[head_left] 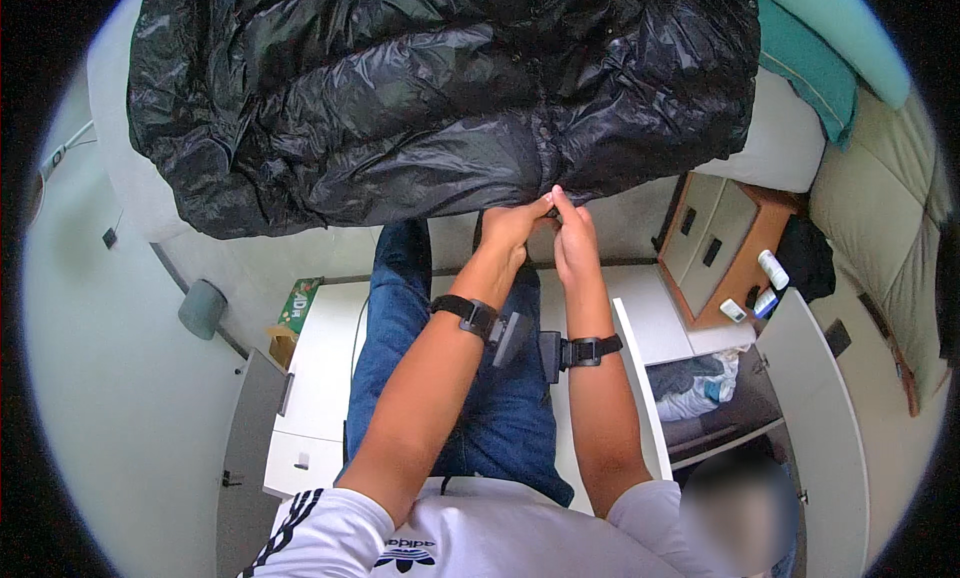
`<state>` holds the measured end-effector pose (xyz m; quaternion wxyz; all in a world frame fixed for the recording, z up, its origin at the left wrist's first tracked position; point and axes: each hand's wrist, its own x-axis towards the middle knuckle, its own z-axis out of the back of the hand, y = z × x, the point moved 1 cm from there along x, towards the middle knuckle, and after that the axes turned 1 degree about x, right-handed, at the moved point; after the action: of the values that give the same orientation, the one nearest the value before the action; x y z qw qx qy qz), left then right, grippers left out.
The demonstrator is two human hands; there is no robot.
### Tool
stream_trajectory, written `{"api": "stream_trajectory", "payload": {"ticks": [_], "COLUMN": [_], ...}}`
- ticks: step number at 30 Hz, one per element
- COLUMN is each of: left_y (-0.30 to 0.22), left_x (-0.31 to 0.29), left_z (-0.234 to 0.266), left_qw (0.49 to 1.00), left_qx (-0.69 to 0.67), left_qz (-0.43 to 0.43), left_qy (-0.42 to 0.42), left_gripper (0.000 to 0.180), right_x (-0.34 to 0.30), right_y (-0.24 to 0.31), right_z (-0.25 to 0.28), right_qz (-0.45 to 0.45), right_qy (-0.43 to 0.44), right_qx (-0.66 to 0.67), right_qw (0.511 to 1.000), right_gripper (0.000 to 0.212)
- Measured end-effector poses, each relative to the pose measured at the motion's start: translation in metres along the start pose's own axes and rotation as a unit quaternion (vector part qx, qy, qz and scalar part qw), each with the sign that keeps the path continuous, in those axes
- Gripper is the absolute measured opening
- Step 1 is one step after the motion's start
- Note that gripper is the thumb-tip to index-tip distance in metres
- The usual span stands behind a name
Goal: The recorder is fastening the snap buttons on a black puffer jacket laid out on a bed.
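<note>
black, glossy plastic fills the upper half of the view: a big bin bag, stuffed full and creased, lying on a pale bed. everything else is placed from that bag.

below its left end, on the floor, sits a small grey round can, and a little to the right of it a flat green box with light print, lying by the edge of a white desk.

at the bag's lower edge, near its middle, both hands meet. the left hand has its fingers closed on a gathered fold of the plastic; the right hand comes in just beside it, its fingers pinched together on the same fold, the two hands touching. each wrist wears a black strap.

judging from the grip, the step in hand looks like working the bag's edge at that one spot, gathering or fastening it. the next move would call for keeping the thin film tight between both pinches without tearing it.

below the bag's right end stands a wooden bedside cabinet. beside it lie a white tube-shaped bottle and a small white remote-like thing; their labels are too small to tell.
</note>
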<state>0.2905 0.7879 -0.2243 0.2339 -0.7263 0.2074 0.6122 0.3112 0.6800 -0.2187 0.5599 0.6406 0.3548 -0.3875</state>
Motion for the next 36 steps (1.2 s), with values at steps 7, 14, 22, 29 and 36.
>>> {"api": "stream_trajectory", "payload": {"ticks": [7,14,22,29,36], "left_y": [0.003,0.0,-0.015,-0.015,-0.011], "left_x": [0.005,0.004,0.017,0.0,0.035], "left_z": [-0.004,0.039,0.035,0.03,0.052], "left_qw": [0.999,0.996,0.962,0.894,0.944], "left_qx": [0.001,-0.017,-0.254,-0.387,0.047], "left_qz": [0.034,0.068,-0.065,-0.074,-0.05], "left_qy": [-0.025,0.046,0.072,0.215,0.323], "left_gripper": [0.035,0.07,0.058,0.047,0.045], "right_x": [0.009,0.0,0.047,0.054,0.046], "right_y": [0.0,0.054,0.068,0.076,0.103], "right_z": [0.0,-0.01,-0.076,-0.047,-0.024], "right_qz": [0.003,0.258,0.418,0.348,0.173], "right_qy": [-0.009,-0.347,-0.129,-0.095,-0.039], "right_qx": [0.016,-0.35,-0.611,-0.527,-0.306], "right_qw": [1.0,0.831,0.66,0.77,0.936], "right_gripper": [0.022,0.035,0.025,0.021,0.032]}}
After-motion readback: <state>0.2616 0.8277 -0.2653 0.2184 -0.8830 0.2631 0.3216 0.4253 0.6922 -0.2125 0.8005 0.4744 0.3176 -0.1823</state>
